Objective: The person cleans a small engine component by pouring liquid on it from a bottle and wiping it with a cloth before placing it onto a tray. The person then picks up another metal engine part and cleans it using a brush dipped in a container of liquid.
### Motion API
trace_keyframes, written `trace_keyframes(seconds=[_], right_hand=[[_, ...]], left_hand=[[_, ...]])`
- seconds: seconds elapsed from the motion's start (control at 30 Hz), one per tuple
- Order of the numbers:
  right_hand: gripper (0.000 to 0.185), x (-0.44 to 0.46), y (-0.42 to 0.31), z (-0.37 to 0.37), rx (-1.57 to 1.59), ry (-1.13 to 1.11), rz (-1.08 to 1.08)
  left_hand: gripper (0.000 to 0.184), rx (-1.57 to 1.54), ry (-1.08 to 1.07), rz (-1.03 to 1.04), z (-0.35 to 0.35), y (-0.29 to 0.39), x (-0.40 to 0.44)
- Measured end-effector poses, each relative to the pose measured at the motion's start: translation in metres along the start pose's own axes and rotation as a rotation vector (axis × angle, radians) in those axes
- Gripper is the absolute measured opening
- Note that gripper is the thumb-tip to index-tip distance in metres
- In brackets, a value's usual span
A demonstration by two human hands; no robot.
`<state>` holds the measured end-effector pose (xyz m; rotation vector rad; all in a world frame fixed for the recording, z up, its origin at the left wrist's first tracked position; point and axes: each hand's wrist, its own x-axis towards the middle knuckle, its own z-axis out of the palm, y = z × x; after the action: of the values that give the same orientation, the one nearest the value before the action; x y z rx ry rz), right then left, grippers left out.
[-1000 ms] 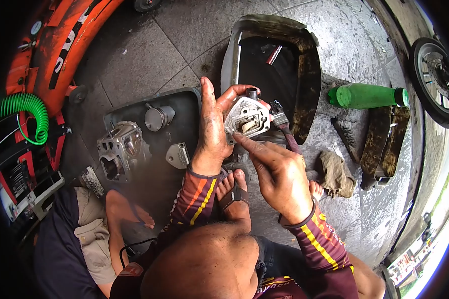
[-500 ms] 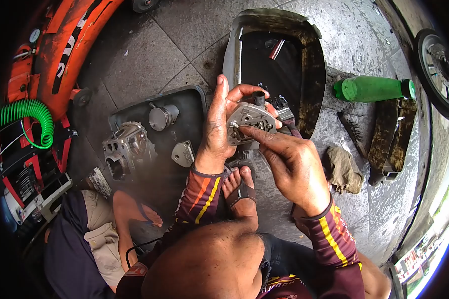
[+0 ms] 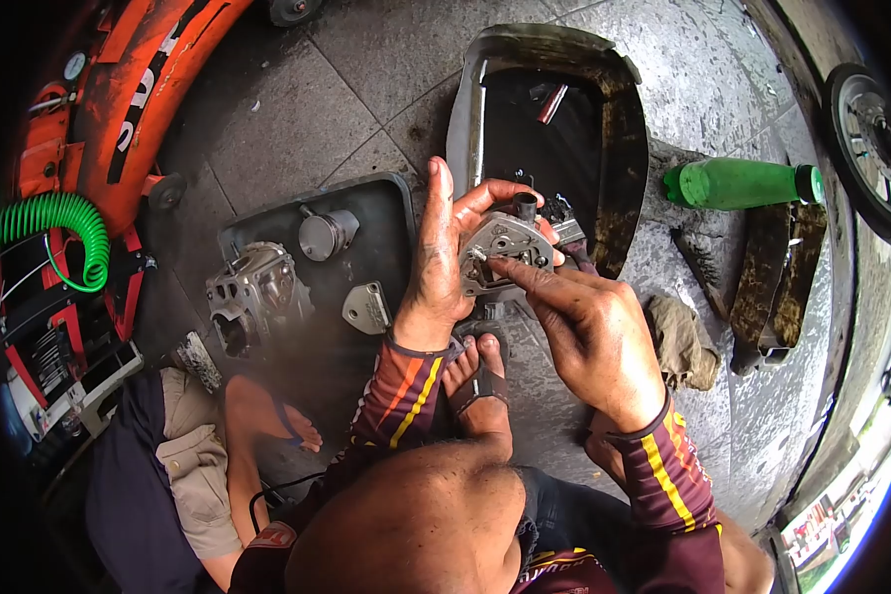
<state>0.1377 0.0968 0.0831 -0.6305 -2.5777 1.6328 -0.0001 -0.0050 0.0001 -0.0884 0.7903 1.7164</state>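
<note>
My left hand (image 3: pixel 438 259) holds a grey metal engine part (image 3: pixel 506 244) with a short dark tube on top, its thumb raised and its fingers around the far side. The index finger of my right hand (image 3: pixel 597 332) points at and touches the open face of the part; its other fingers are curled, and nothing shows in them. Left of my left hand, a dark tray (image 3: pixel 371 188) holds a piston (image 3: pixel 327 235), a metal cylinder block (image 3: pixel 257 292) and a small flat plate (image 3: pixel 366 308).
A larger oily tray (image 3: pixel 619 178) lies ahead, with a brush (image 3: pixel 568 231) near its edge. On the right are a green bottle (image 3: pixel 733 185), a rag (image 3: pixel 681 342), a wire brush (image 3: pixel 701 269) and a wheel (image 3: pixel 869 148). Another person's leg (image 3: pixel 243 436) is at left.
The metal part has tilted in my left hand since the first frame. My right index finger has moved from its lower edge onto its face. The camera view has shifted slightly.
</note>
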Motion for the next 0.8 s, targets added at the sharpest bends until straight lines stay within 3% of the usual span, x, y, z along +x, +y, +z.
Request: trace_keyframes(seconds=[0.17, 0.23, 0.8], right_hand=[[0.054, -0.0026, 0.0015, -0.0001, -0.035, 0.010, -0.074], [0.053, -0.0018, 0.0007, -0.0009, 0.047, 0.071, 0.028], [0.047, -0.0012, -0.0038, -0.0036, -0.021, 0.023, -0.015]], left_hand=[[0.097, -0.046, -0.023, 0.003, 0.0022, 0.0010, 0.0023], [0.099, -0.047, -0.038, 0.004, 0.0053, 0.0021, 0.0027], [0.098, 0.003, -0.002, -0.029, 0.0040, -0.0003, 0.0003]])
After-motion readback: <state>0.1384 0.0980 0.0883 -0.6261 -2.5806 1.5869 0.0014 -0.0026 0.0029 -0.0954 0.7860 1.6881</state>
